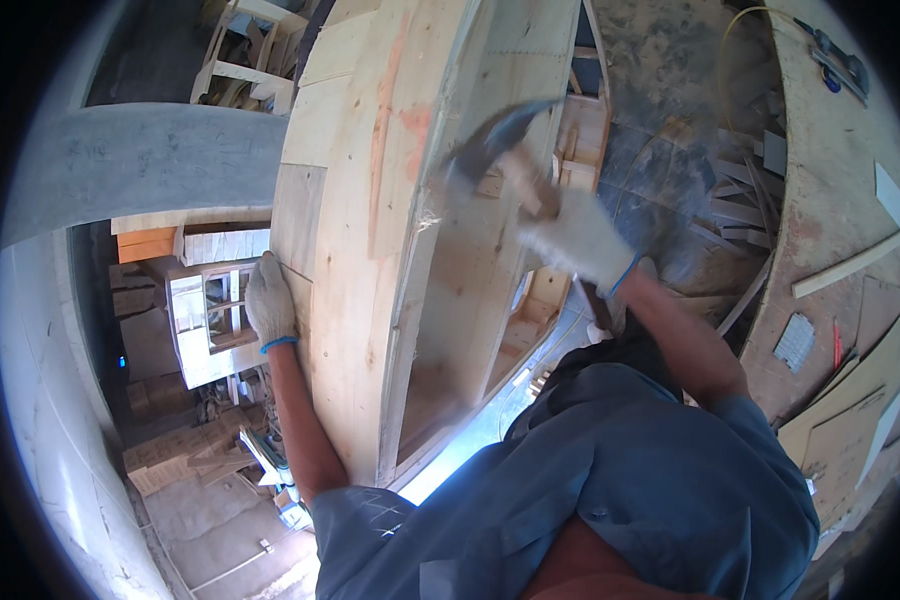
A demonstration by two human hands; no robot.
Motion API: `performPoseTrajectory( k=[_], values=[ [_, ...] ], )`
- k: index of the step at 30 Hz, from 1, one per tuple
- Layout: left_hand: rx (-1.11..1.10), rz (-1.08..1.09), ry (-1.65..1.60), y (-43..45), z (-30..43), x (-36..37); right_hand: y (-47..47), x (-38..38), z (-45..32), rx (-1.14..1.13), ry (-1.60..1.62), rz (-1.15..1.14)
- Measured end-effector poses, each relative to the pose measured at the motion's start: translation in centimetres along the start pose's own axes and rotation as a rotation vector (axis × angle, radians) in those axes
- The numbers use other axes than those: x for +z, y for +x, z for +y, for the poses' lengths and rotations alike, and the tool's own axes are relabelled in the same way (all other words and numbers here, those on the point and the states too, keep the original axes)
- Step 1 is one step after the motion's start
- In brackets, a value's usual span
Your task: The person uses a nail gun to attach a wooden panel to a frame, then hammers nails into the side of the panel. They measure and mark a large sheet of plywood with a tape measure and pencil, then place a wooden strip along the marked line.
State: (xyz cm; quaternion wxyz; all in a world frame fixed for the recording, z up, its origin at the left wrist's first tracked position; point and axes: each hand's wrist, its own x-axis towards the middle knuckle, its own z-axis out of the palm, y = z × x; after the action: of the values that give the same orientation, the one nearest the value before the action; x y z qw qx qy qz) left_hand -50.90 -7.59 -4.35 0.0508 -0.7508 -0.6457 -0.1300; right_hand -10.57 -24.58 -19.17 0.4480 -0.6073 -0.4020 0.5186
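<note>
Before me stands a long box-like frame of pale wood boards, with an open recess along its near side. My right hand, in a white knitted glove, grips the wooden handle of a claw hammer. The hammer head is motion-blurred and appears over the recess, near the splintered edge of the boards. My left hand, gloved too, lies against the far edge of the wood top, with its fingers together. Whether it grips that edge cannot be told. Orange-red marks show on the upper boards.
At right, a worktable carries a wood strip, a stack of metallic strips, a red pencil-like item and an air tool with a yellow hose. Wood offcuts lie beneath. A wooden frame and cardboard boxes are at left.
</note>
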Motion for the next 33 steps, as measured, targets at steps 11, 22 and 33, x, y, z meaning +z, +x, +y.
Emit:
performPoseTrajectory(
  k=[11, 22, 33],
  values=[
    [0.064, 0.011, 0.143, 0.7, -1.1, 0.3, 3.7, -3.3, 0.3, -0.151, 0.057, 0.15],
    [0.151, 0.036, 0.179, 0.9, -1.1, 0.3, 2.3, -4.0, -1.6, -0.172, -0.131, 0.165],
    [0.014, -0.021, 0.057, 1.0, -0.8, 0.4, -2.9, -1.3, -2.5, -0.146, 0.79, 0.314]
  ],
)
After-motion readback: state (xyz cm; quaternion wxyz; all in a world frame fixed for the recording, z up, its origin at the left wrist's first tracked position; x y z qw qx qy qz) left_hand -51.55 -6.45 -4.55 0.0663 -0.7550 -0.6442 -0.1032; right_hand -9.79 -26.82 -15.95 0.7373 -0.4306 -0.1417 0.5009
